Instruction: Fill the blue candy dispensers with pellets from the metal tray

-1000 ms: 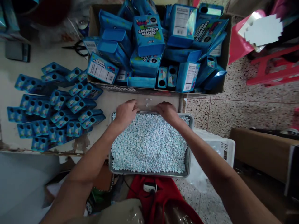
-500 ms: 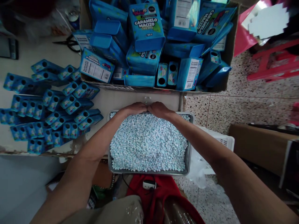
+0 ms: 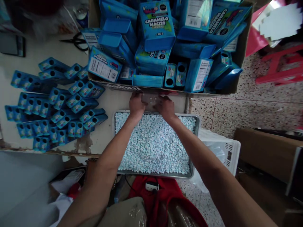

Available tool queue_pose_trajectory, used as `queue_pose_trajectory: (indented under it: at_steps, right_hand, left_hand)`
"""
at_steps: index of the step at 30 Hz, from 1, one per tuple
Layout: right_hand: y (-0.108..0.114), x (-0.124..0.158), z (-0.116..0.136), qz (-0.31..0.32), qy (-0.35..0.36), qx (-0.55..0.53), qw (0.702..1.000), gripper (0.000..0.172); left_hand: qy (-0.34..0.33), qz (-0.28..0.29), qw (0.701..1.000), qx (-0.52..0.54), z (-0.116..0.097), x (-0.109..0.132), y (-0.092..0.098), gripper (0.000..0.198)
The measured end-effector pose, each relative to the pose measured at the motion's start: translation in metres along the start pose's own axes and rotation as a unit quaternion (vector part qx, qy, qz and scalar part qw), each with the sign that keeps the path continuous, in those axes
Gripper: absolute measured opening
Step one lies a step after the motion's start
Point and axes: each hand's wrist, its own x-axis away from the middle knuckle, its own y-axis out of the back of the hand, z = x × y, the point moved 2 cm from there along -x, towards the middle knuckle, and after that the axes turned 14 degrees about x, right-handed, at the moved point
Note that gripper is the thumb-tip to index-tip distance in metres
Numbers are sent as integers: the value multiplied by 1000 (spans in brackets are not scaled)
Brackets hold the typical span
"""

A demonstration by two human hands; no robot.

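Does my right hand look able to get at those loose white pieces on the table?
Probably yes: your right hand is just beside the loose white pieces, with nothing visible between.

Ok so half a second ago both hands were touching at the 12 o'clock rim of the tray (image 3: pixel 198 126). Now they've split apart and moved further toward 12, nearer the cardboard box (image 3: pixel 129 88). Left hand (image 3: pixel 136 104) is at 9 o'clock from the loose pale pieces (image 3: pixel 151 100), right hand (image 3: pixel 166 106) at 3, so those bits sit between them instead of just past the fingers. The left forearm (image 3: pixel 113 160) has swung in too, hiding the tray's 7 o'clock corner. Way down at 7, more white papers (image 3: pixel 61 203) show.
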Motion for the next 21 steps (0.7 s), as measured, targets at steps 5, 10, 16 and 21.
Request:
queue_pose_trajectory:
  at_steps: [5, 10, 16, 21]
  right_hand:
    - [-2, -2, 31, -2, 17, 27, 999, 50]
    - [-1, 2, 43, 5, 43, 34, 998, 42]
    - [4, 1, 45, 17, 57, 48, 997, 41]
    - [1, -9, 49, 24, 41, 71, 996, 40]
  left_hand:
    - [-3, 14, 1000, -1, -3, 5, -6, 46]
    - [-44, 46, 998, -16, -1, 4, -11, 36]
    - [-101, 90, 991, 7, 0, -3, -13, 35]
    - [-96, 127, 987, -25, -3, -18, -14, 21]
